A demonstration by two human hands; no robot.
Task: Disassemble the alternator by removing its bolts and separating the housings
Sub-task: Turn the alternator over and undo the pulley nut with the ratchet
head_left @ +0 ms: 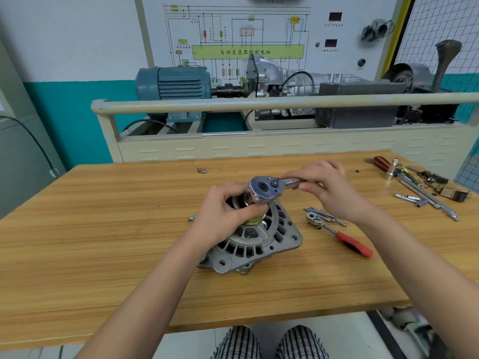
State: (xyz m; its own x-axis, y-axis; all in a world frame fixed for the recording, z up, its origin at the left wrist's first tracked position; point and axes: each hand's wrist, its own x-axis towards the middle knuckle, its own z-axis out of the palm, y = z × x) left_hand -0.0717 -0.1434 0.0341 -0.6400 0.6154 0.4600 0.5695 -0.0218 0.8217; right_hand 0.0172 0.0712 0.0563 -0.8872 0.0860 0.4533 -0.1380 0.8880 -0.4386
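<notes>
Alternator [255, 242] sits pulley-up on the wooden table [103, 229], directly beneath both hands, so the shaft nut faces the tool. Left hand [223, 218] curls its fingers round the pulley [255, 221], pinching it, likely to stop it spinning. Right hand [328, 186] grips the handle of the big ratchet [264, 189], whose head rides atop the pulley just beside the left thumb. Below the right wrist lie loose bolts [325, 216] and a red-handled ratchet [339, 237], suggesting the housing bolts are out; the housings look unseparated.
</notes>
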